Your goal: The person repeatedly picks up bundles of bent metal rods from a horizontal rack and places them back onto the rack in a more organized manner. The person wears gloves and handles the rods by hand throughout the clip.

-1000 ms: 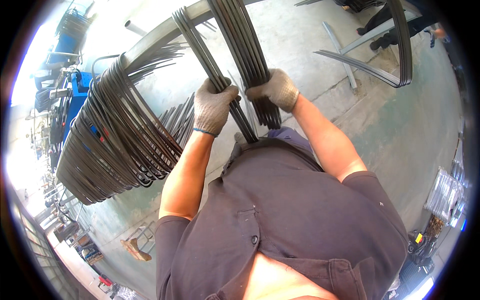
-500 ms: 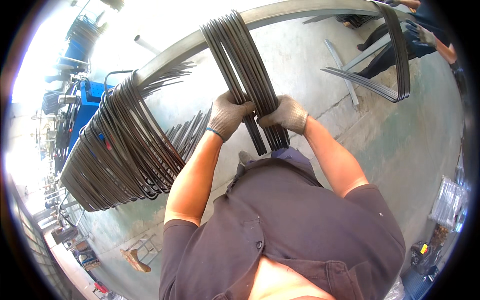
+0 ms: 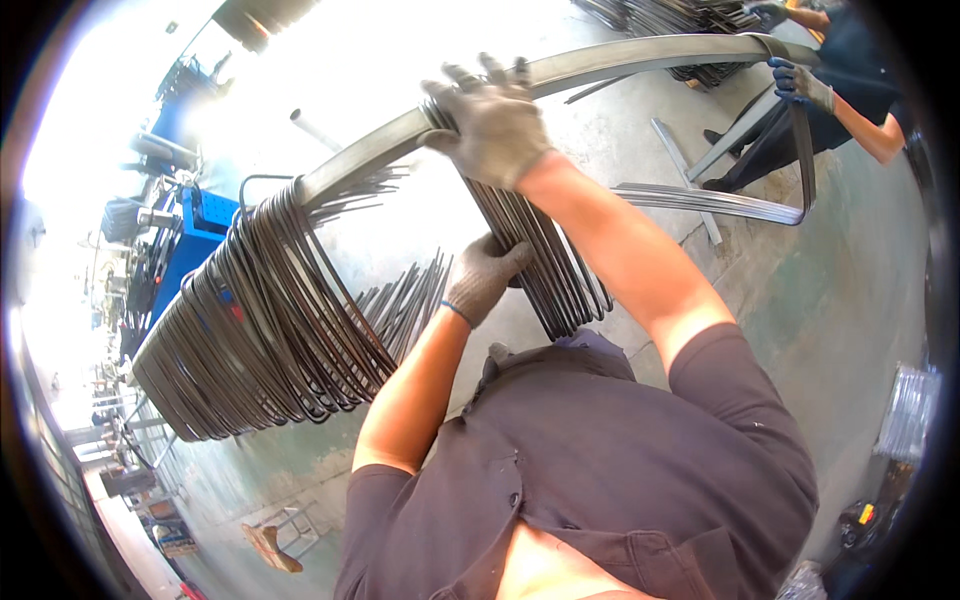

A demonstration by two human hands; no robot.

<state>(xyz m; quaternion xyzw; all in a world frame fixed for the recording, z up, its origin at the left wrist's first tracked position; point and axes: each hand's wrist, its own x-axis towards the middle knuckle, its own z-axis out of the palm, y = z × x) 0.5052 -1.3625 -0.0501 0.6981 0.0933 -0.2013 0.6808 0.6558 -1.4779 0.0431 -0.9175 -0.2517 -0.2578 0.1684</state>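
Note:
A bundle of thin dark bent metal rods hangs over a long grey metal beam in front of me. My left hand, in a knitted work glove, grips the bundle's left side partway down, thumb across the front; its other fingers are mostly hidden. Up at the beam, my gloved right hand lies over the top of the bundle with fingers spread, slightly blurred. It covers the rods' upper bends.
A large row of similar bent rods hangs on the beam's left part. At the right, another person's gloved hand touches a separate set of rods. Blue machinery stands at left. A metal support leg slants under the beam.
My right hand has left the rods' lower part and moved up to the beam, its fingers opening. My left hand still holds the bundle. The other person's hand has reached the rods at right.

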